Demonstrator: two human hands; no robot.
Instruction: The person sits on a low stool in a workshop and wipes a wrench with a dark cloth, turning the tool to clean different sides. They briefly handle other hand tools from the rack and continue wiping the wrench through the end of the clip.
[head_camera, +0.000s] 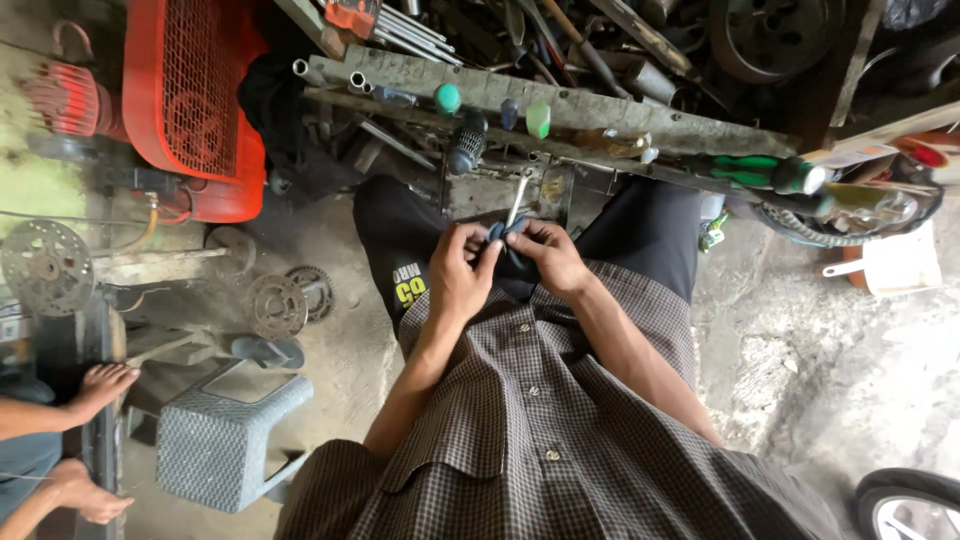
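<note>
Both my hands meet in front of my waist, over my dark trousers. My left hand (460, 272) and my right hand (548, 254) together grip a small dark blue-black piece (497, 235) between the fingertips. A thin metal tool shaft (517, 200) sticks up from between the fingers toward the workbench. The fingers hide most of the piece, so its shape is unclear. My checked shirt (540, 420) fills the lower middle of the view.
A worn wooden bench rail (600, 115) holds screwdrivers with green (760, 172), teal and black handles. A red compressor cage (195, 100) stands at the left, with sprockets (277, 305) on the floor and a grey plastic stool (215, 440). Another person's bare feet (100, 385) show at the left edge. A wheel (905, 505) sits at the lower right.
</note>
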